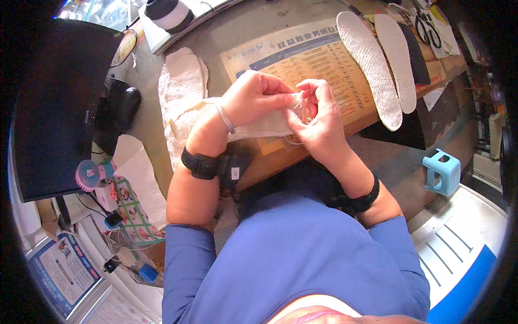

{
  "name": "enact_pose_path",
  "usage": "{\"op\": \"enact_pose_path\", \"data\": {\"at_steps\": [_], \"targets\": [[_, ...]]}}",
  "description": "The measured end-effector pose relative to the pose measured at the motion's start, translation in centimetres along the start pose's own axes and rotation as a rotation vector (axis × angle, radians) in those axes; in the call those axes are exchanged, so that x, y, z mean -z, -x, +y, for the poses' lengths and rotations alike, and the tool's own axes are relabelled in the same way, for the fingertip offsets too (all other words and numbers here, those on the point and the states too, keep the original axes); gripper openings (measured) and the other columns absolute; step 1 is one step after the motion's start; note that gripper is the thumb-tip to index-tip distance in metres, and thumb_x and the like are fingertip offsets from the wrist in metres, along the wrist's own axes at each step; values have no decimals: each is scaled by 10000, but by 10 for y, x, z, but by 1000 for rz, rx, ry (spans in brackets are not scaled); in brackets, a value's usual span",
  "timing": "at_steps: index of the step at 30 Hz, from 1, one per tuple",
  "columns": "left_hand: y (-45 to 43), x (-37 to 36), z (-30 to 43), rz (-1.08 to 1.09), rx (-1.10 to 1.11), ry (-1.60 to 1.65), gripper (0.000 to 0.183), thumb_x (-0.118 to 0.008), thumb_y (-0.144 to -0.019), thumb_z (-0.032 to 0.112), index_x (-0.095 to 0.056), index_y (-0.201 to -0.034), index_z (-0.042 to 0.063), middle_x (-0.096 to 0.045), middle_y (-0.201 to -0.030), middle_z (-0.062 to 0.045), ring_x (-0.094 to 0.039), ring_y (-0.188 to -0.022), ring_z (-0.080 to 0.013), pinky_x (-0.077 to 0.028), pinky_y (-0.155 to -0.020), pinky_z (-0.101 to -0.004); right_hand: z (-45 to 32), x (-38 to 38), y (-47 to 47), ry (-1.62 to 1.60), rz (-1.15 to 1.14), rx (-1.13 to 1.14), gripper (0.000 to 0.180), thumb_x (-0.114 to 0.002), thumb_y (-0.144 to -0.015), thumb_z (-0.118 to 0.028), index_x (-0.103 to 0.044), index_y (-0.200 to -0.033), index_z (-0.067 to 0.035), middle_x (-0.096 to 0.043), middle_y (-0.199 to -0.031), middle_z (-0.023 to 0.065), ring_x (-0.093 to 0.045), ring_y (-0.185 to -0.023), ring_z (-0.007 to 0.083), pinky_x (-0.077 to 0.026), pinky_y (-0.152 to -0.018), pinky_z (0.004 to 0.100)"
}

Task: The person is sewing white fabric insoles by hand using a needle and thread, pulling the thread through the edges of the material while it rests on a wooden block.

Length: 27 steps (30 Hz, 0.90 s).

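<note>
Both hands meet over the desk, fingertips close together at the end of a white cloth insole piece (263, 127). My left hand (257, 95), with a pale bracelet at the wrist, pinches the cloth's tip between thumb and forefinger. Opposite it, my right hand (319, 121) has its fingers curled on the same tip and on fine white thread (293, 140), which loops below. Whether a needle is there cannot be made out. A stack of white cloth pieces (182, 77) lies beyond my left forearm. To the right rest two quilted white insoles (370, 71), (396, 62).
A printed sheet (291, 52) covers part of the desk. Black-handled scissors (428, 30) lie at the far right. Leftward are a monitor (60, 109), a computer mouse (131, 101), a small pink fan (90, 175) and cables. A light-blue plastic stool (443, 172) stands at right.
</note>
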<state>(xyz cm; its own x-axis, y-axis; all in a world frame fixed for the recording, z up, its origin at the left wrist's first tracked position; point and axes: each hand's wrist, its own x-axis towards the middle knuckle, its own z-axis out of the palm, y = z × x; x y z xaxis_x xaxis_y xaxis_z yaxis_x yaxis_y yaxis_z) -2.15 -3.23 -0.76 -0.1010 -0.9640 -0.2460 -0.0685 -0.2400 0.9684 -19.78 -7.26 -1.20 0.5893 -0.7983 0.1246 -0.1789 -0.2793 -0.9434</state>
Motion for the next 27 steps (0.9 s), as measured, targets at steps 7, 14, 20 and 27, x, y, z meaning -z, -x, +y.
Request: {"op": "enact_pose_path", "data": {"at_steps": [7,14,20,27], "targets": [[-1,7,1,-44,66,54,229,-624,-866,157,-644,-1005,-23,-652,-879,-11,-567,-777,-37,-466,-701,-185,-3,-7,0,89,50,6,312,-571,-709,42,-510,-1011,-10,-514,-872,97,-504,-635,151,-448,-600,280],[-1,8,-3,-51,26,26,223,-633,-854,163,-645,-983,-19,-645,-849,1,-560,-751,-29,-459,-666,-179,8,-14,1,-76,147,56,227,-546,-729,83,-546,-933,-17,-495,-833,61,-464,-592,90,-410,-537,232],[-1,8,-2,-60,14,82,209,-630,-855,159,-643,-968,-17,-634,-836,14,-551,-744,-24,-455,-661,-177,6,-14,2,-85,158,79,199,-553,-748,92,-558,-907,-27,-492,-836,48,-432,-572,72,-385,-509,216],[-1,5,0,-24,13,59,201,-623,-856,166,-648,-941,-14,-627,-829,14,-537,-756,-36,-447,-687,-196,7,-12,1,11,189,215,212,-605,-723,84,-587,-883,-53,-502,-844,47,-403,-547,75,-379,-496,224]]}}
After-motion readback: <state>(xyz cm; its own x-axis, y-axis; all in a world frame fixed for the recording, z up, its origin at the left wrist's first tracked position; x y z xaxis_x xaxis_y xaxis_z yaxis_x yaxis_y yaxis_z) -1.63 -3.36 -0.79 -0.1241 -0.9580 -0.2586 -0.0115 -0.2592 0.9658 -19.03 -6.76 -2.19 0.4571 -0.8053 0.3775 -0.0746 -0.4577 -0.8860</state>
